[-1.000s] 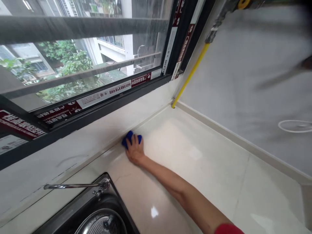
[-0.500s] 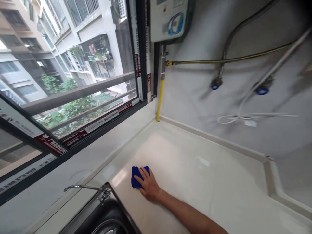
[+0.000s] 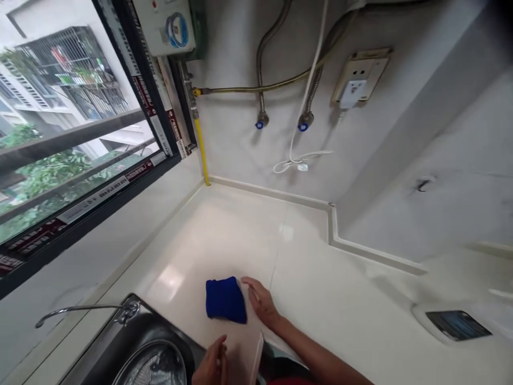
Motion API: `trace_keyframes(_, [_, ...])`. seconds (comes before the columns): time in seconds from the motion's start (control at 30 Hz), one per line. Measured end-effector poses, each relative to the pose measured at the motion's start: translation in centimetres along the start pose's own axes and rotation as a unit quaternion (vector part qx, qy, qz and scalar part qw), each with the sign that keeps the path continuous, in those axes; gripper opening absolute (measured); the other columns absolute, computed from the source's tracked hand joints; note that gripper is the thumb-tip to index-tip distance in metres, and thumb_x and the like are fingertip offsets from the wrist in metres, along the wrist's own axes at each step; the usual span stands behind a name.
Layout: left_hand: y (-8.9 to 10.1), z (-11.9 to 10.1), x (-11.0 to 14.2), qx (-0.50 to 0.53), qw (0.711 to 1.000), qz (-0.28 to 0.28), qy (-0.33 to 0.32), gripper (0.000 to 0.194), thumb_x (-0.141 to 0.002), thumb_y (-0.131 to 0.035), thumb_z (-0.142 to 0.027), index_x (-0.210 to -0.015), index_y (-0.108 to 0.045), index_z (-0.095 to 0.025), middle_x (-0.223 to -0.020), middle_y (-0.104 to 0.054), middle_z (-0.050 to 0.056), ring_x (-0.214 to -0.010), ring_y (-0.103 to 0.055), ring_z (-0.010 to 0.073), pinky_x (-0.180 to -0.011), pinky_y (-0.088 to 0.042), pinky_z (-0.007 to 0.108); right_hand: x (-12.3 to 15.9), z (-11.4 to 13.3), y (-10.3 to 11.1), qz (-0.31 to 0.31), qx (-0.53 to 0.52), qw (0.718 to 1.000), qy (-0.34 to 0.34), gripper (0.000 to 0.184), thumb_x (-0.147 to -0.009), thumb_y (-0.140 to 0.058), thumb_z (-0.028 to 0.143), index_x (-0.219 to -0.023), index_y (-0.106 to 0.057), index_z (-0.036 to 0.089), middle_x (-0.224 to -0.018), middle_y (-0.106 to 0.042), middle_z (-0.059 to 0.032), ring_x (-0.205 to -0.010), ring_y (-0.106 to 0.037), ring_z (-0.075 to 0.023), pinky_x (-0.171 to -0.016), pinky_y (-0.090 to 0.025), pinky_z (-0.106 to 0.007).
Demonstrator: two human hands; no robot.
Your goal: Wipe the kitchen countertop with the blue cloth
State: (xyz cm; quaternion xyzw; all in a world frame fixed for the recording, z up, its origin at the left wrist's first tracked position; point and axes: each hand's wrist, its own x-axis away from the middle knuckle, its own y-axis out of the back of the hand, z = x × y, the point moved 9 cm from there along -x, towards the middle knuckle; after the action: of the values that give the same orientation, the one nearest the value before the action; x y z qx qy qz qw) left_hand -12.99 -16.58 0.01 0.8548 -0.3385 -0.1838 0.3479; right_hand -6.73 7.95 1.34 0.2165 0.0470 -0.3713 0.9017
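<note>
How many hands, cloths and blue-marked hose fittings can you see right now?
Hands: 2
Blue cloths: 1
Blue-marked hose fittings: 2
Total: 5

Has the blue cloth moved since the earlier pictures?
Yes: the blue cloth has shifted away from the window ledge, out across the countertop; earlier it lay right against the ledge.
</note>
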Motion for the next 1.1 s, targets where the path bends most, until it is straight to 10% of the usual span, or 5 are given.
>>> trace_keyframes(0.2, [-0.1, -7.3, -7.5, -0.065, 0.977, -0.030, -0.200, 0.038, -0.095, -0.045, -0.026, -0.127, -0.066, -0.023, -0.129, -0.066, 0.010, -0.124, -0.060, 0.0227, -0.104, -0.053, 0.040, 4.2, -3.7, 3.1, -0.028, -0.060, 0.994, -0.088, 0.035, -0.096, -0.035, 0.033, -0.111, -0.064, 0.021, -0.084, -0.073, -0.0055, -0.076, -0.070, -0.0190, -0.076, -0.060, -0.037])
trace_keyframes(0.43, [-3.6, -7.5, -11.2, -0.192, 0.953, -0.111, -0.206, 0.057, -0.089, -0.052, -0.043, -0.140, -0.055, -0.017, -0.154, -0.041, 0.020, -0.148, -0.025, 0.0403, -0.117, -0.025, 0.066, 6.8, -2.1, 1.5, 0.014, 0.107, 0.990, 0.092, 0.032, -0.078, -0.043, 0.017, -0.102, -0.063, 0.024, -0.108, -0.068, -0.0077, -0.103, -0.064, -0.0203, -0.091, -0.055, -0.038])
trace_keyframes(0.63, [-4.4, -7.3, -11.5, -0.209, 0.948, -0.127, -0.206, 0.055, -0.087, -0.053, -0.033, -0.139, -0.057, -0.018, -0.154, -0.041, 0.018, -0.149, -0.025, 0.0372, -0.119, -0.024, 0.060, 6.4, -1.9, 1.3, 0.002, 0.203, 0.972, 0.123, 0.042, -0.060, -0.045, 0.014, -0.097, -0.061, 0.021, -0.104, -0.063, -0.0081, -0.096, -0.060, -0.0217, -0.084, -0.054, -0.037])
trace_keyframes(0.87, [-4.1, -6.6, -10.8, -0.182, 0.976, -0.018, -0.117, 0.067, -0.073, -0.048, 0.001, -0.133, -0.063, -0.024, -0.147, -0.053, 0.012, -0.142, -0.041, 0.0354, -0.116, -0.036, 0.057, 8.3, -0.9, 2.3, -0.002, 0.154, 0.982, 0.110, 0.040, -0.074, -0.038, 0.008, -0.100, -0.061, 0.026, -0.109, -0.064, -0.0086, -0.104, -0.063, -0.0242, -0.090, -0.057, -0.045])
trace_keyframes(1.1, [2.2, -1.7, -5.7, 0.151, 0.985, -0.086, 0.014, 0.060, -0.072, -0.055, -0.010, -0.131, -0.060, -0.021, -0.127, -0.067, 0.008, -0.113, -0.064, 0.0233, -0.104, -0.051, 0.039, 9.4, -4.8, 1.9, 0.019, 0.148, 0.980, 0.129, 0.027, -0.087, -0.046, 0.025, -0.102, -0.067, 0.032, -0.113, -0.067, -0.0098, -0.105, -0.069, -0.0300, -0.087, -0.061, -0.052])
